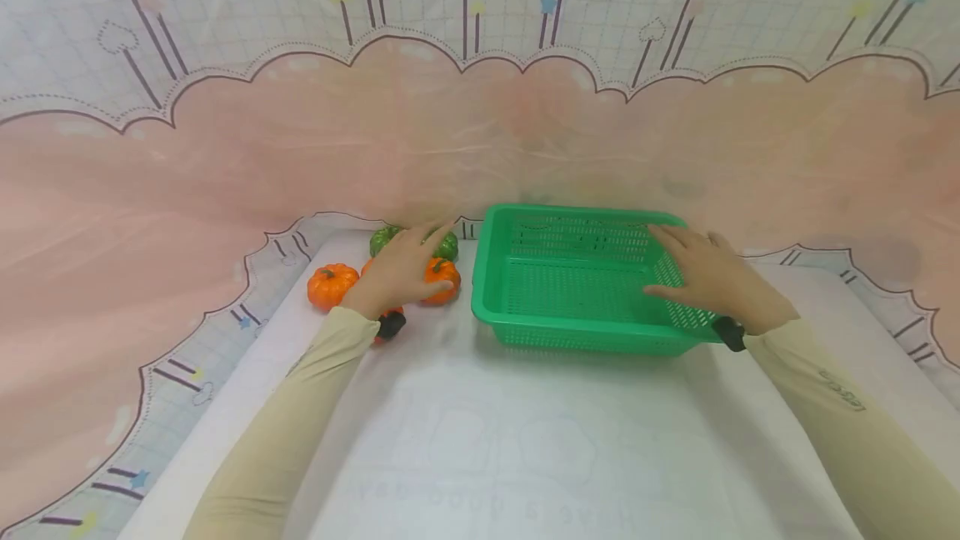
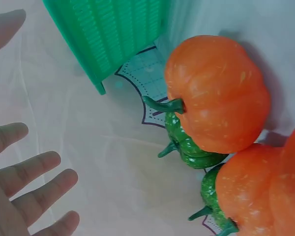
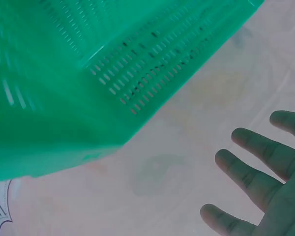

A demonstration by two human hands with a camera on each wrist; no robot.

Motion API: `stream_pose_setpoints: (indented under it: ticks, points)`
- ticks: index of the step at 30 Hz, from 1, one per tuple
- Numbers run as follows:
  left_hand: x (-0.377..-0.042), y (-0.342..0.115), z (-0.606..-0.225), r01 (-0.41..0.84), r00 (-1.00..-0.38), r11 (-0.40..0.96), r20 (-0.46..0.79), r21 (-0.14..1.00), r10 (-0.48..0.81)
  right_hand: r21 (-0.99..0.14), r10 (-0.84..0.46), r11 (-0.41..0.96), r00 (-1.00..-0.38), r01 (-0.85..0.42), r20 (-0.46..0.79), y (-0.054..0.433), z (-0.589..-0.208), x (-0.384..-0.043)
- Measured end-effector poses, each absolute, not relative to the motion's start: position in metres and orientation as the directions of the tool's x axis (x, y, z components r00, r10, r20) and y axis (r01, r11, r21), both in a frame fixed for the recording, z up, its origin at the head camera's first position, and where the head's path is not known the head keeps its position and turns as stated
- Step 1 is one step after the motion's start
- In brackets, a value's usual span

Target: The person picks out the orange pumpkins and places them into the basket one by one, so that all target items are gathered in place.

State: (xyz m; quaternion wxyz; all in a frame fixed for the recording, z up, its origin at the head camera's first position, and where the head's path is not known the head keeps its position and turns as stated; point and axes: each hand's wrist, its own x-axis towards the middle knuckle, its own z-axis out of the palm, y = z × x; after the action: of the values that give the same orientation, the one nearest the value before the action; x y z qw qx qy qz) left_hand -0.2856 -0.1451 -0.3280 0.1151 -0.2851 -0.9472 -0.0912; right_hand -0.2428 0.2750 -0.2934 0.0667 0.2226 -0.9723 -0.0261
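My left hand (image 1: 401,269) hovers over a cluster of small pumpkins, its fingers spread and holding nothing. Around it lie an orange pumpkin (image 1: 332,287) on the left, another orange pumpkin (image 1: 441,280) by the thumb and a green pumpkin (image 1: 446,247) behind. The left wrist view shows an orange pumpkin (image 2: 216,93) with a green stem, overlapping a green one. Over the right side of a green plastic basket (image 1: 592,332) is my right hand (image 1: 705,273), fingers extended, also with nothing in it. In the right wrist view, the fingers (image 3: 250,177) are apart from the basket wall.
A white cloth-like cover (image 1: 555,440) with faint print lies over the table. Behind it hangs a patterned curtain (image 1: 525,123) in pink and white, which continues down the left side. The basket stands right of the pumpkins, close to the curtain.
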Motion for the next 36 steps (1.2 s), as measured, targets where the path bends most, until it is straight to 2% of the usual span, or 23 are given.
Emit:
stream_pose_setpoints:
  ticks: [15,20,25,30,36]
  points:
    - [-0.277,-0.170,-0.338,0.486,-0.874,0.845,0.146,0.223,0.465,-0.036,-0.402,0.911,-0.906,-0.410,0.132,0.307,-0.297,-0.238]
    - [-0.274,-0.180,-0.345,0.465,-0.885,0.851,0.133,0.243,0.445,-0.146,-0.377,0.907,-0.917,-0.394,0.131,0.316,-0.297,-0.235]
    - [-0.269,-0.193,-0.352,0.444,-0.896,0.838,0.140,0.317,0.422,-0.256,-0.346,0.896,-0.932,-0.363,0.110,0.324,-0.300,-0.235]
    - [-0.263,-0.205,-0.358,0.412,-0.911,0.847,0.122,0.336,0.395,-0.287,-0.298,0.906,-0.951,-0.310,0.086,0.331,-0.305,-0.235]
    - [-0.256,-0.215,-0.368,0.390,-0.920,0.837,0.128,0.383,0.370,-0.349,-0.291,0.885,-0.952,-0.307,0.100,0.337,-0.311,-0.236]
